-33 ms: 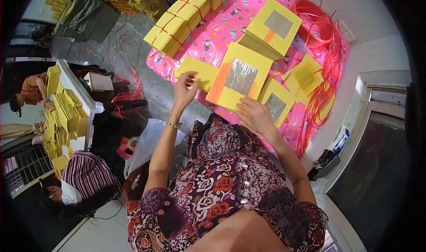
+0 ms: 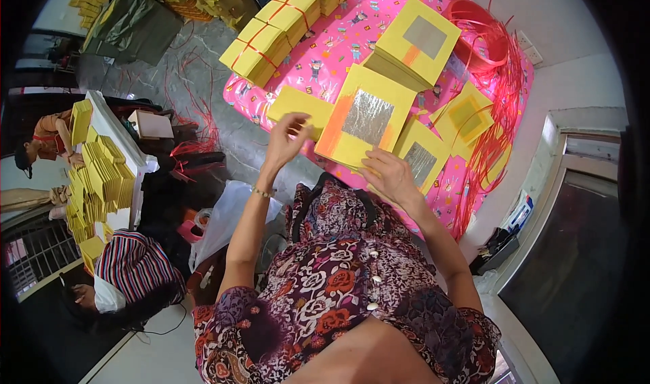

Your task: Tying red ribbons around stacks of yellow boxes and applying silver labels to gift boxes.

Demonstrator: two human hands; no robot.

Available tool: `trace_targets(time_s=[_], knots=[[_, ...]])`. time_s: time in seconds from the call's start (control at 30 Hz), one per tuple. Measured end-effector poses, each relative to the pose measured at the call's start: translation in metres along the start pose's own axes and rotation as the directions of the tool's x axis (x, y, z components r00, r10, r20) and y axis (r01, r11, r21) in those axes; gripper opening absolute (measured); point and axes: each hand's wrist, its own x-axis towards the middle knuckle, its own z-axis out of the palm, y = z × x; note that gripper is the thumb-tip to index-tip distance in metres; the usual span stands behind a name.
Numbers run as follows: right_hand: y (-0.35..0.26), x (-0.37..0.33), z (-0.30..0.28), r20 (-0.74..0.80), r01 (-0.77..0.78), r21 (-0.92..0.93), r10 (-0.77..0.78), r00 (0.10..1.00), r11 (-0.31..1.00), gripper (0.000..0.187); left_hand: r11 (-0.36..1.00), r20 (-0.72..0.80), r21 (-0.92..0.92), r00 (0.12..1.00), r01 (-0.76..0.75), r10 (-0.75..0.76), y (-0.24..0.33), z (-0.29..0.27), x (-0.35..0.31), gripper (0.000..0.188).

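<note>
A stack of yellow paper sheets (image 2: 382,96) sits in front of me on a pink cartoon-print cover. Its top sheet carries a silver square and orange bands. My right hand (image 2: 393,175) grips the stack's near right corner, fingertips on top and the thumb partly hidden. Just off the left edge hovers my left hand (image 2: 288,139), its fingers curled but apart, with nothing visible in them. Behind it lies a plain yellow piece (image 2: 284,105). Another yellow sheet with a silver square (image 2: 433,145) is partly under the stack's right side.
A taller yellow stack (image 2: 440,29) stands farther back, beside a red basin (image 2: 497,56) and loose red strips (image 2: 504,127). Tied yellow bundles (image 2: 261,46) line the far left edge. At left, other people work around a table (image 2: 135,130) piled with yellow paper.
The fingers of my left hand have shifted slightly to the right, toward the stack. My right hand and the stack stay put.
</note>
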Motion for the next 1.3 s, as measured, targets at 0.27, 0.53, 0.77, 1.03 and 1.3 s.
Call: trace_targets(time_s=[0.27,0.53,0.77,1.03,1.3], knots=[[-0.003,0.005,-0.003,-0.027,-0.194,0.261,0.208,0.978,0.946,0.011,0.920,0.331,0.303,0.932,-0.251,0.145,0.055,0.011,-0.027,0.058],[0.003,0.005,-0.003,0.020,-0.304,0.376,0.320,0.947,0.875,0.017,0.929,0.327,0.243,0.925,-0.280,0.193,0.047,0.008,-0.024,0.052],[0.005,0.004,-0.002,0.040,-0.361,0.414,0.380,0.924,0.836,0.017,0.928,0.313,0.254,0.931,-0.274,0.189,0.049,0.009,-0.025,0.049],[0.008,0.004,0.000,0.055,-0.381,0.404,0.393,0.918,0.832,0.017,0.943,0.287,0.250,0.947,-0.221,0.146,0.047,0.011,-0.026,0.050],[0.008,0.002,0.002,0.028,-0.356,0.401,0.377,0.926,0.844,0.017,0.944,0.280,0.252,0.949,-0.215,0.141,0.050,0.011,-0.030,0.047]])
